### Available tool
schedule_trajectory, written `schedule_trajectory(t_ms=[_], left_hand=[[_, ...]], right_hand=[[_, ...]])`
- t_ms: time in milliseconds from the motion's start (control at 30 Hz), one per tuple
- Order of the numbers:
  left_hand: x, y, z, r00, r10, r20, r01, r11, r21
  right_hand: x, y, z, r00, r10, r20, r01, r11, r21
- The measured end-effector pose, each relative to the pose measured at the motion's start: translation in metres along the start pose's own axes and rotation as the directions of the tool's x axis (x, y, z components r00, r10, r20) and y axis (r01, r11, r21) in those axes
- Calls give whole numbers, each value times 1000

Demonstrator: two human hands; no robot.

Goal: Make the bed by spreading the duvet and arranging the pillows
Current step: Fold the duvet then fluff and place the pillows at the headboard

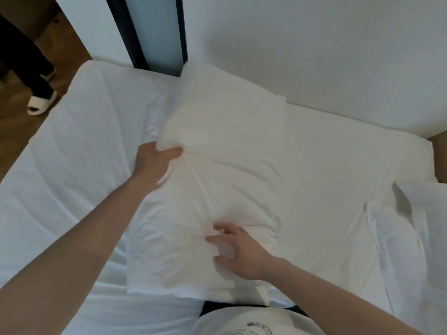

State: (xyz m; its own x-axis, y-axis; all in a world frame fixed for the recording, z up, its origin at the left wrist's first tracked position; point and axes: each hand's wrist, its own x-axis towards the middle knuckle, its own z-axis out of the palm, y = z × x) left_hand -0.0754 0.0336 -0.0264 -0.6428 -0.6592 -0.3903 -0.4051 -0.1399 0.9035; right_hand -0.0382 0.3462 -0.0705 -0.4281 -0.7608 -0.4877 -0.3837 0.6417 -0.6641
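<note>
At the far left a second person's leg and white slipper (41,103) stand on the wooden floor (14,131) beside the bed (72,146). The left hand (154,163) grips the left edge of the white pillow (217,153), which lies in the middle of the bed. The right hand (234,250) rests on the pillow's near end, fingers spread loosely. Another pillow (411,226) sits at the right.

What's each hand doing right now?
Left hand: grips the pillow at its left edge.
Right hand: open, fingers spread, pressing the pillow's near end.
</note>
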Motion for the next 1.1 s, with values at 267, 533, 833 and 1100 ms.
schedule_trajectory(t_ms=[267,533,833,1100], left_hand=[[5,-118,-103,941,-332,-69,297,708,640],[54,-66,-72,994,108,-16,-59,659,749],[99,-61,31,938,-184,293,-214,354,910],[132,-81,22,921,-258,290,-199,329,923]], right_hand=[[-9,36,7,982,181,46,-183,982,50],[13,50,-25,941,224,-254,-208,974,88],[59,16,28,942,297,154,-254,935,-249],[34,18,36,877,260,403,-135,941,-312]])
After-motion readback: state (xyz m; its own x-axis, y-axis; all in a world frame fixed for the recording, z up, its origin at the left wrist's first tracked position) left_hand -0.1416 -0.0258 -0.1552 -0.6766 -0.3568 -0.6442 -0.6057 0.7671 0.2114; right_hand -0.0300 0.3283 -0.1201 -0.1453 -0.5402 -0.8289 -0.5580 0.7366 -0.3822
